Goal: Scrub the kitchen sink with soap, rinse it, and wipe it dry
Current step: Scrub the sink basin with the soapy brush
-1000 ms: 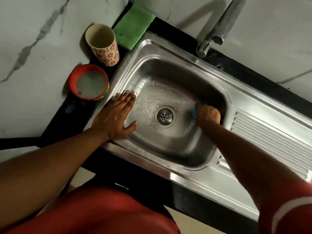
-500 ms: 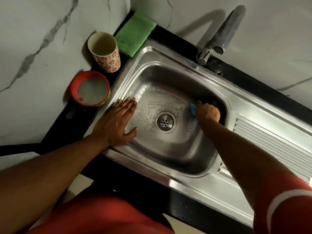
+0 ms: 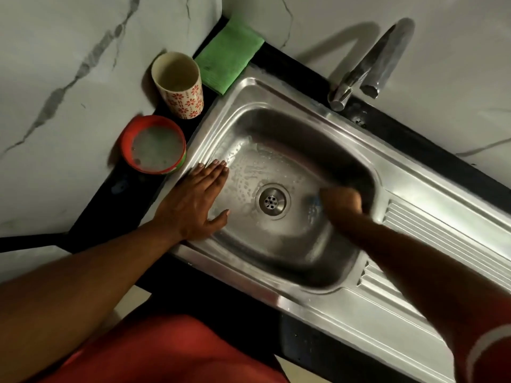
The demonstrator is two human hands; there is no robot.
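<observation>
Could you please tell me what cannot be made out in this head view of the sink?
All in the head view:
1. The blue scrubber: only a sliver shows; the gripping, motion-blurred right hand covers the rest.
2. The right basin wall of the sink: hidden behind that hand and forearm.
3. The drainboard: cut off by the right edge.
4. The cup: its bottom is too dim to tell contents.
</observation>
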